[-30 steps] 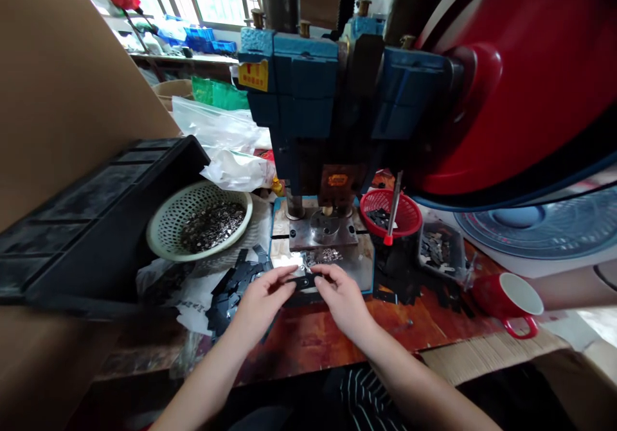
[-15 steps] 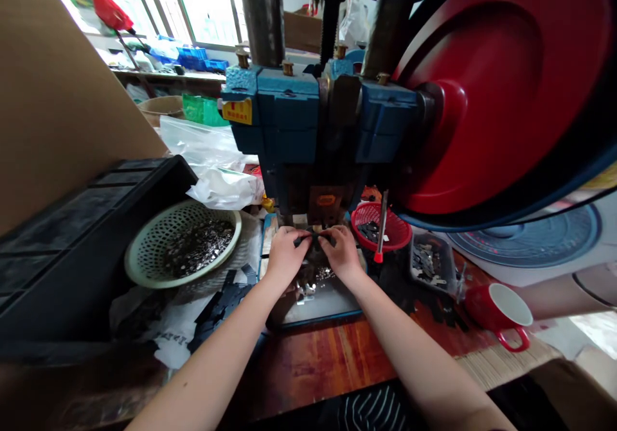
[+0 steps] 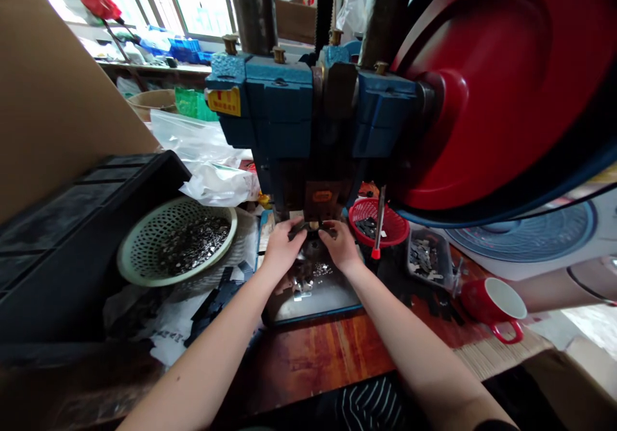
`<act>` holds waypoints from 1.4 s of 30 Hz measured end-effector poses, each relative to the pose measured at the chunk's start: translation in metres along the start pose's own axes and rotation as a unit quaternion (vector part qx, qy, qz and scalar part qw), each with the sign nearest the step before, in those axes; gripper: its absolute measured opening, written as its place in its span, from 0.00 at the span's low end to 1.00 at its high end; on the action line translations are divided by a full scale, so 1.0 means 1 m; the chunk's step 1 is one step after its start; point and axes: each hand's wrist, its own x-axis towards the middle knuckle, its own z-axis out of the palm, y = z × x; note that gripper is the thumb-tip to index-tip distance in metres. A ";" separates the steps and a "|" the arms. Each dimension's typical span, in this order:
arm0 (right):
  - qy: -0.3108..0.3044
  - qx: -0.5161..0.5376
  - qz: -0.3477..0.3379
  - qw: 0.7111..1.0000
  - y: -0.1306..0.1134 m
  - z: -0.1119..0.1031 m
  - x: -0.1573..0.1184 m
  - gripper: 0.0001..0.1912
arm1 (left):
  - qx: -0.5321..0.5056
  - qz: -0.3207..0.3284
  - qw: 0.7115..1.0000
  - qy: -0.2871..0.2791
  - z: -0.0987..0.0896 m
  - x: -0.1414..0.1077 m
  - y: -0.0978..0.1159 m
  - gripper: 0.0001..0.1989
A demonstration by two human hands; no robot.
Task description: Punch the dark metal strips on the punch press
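Both hands are under the head of a blue press [image 3: 282, 106], close to its die. My left hand [image 3: 284, 245] is closed, with thumb and forefinger pinching a small dark flat piece [image 3: 297, 228]. Opposite it, my right hand [image 3: 341, 246] pinches another dark piece [image 3: 330, 230] on the other side of the die. A gap between the fingertips shows a pale round part [image 3: 313, 225] of the tooling. Just below the hands, small shiny metal bits [image 3: 322, 269] are scattered on the grey metal plate [image 3: 318, 304].
A pale green basket [image 3: 132, 261] of small metal pieces stands left, beside a black crate [image 3: 91, 225]. Dark strips [image 3: 216, 302] lie near my left forearm. On the right are a red basket [image 3: 398, 222], a clear tub [image 3: 446, 257], a red mug [image 3: 482, 306] and the press's red flywheel [image 3: 491, 97].
My hands have drawn slightly apart, and the gap between the fingertips has widened, uncovering the pale round part. The whole view has shifted a little; the containers stand as before.
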 end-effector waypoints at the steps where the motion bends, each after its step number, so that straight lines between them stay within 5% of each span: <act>1: 0.006 -0.017 -0.011 1.000 -0.003 -0.007 -0.008 0.10 | 0.003 -0.004 1.000 0.006 -0.007 -0.005 -0.001 0.17; 9: -0.153 -0.246 -0.183 0.939 -0.002 -0.060 -0.111 0.11 | 0.106 -0.036 0.993 -0.033 -0.062 -0.078 -0.037 0.15; 15: -0.132 -0.263 -0.224 0.929 0.010 -0.057 -0.139 0.11 | 0.195 -0.026 0.980 -0.042 -0.057 -0.109 -0.042 0.15; 26: -0.094 -0.223 -0.230 0.943 0.015 -0.051 -0.151 0.08 | 0.243 0.012 0.968 -0.063 -0.043 -0.111 -0.025 0.08; 31: -0.086 -0.205 -0.183 0.958 0.007 -0.048 -0.131 0.07 | 0.211 0.011 0.974 -0.079 -0.041 -0.112 -0.024 0.06; 38: 0.026 -0.218 -0.138 0.966 -0.023 -0.023 -0.032 0.07 | 0.114 -0.013 0.992 -0.045 -0.044 -0.109 -0.024 0.11; 42: 0.027 -0.258 -0.135 0.956 -0.033 -0.004 -0.005 0.06 | 0.057 -0.032 0.997 -0.040 -0.050 -0.099 -0.017 0.12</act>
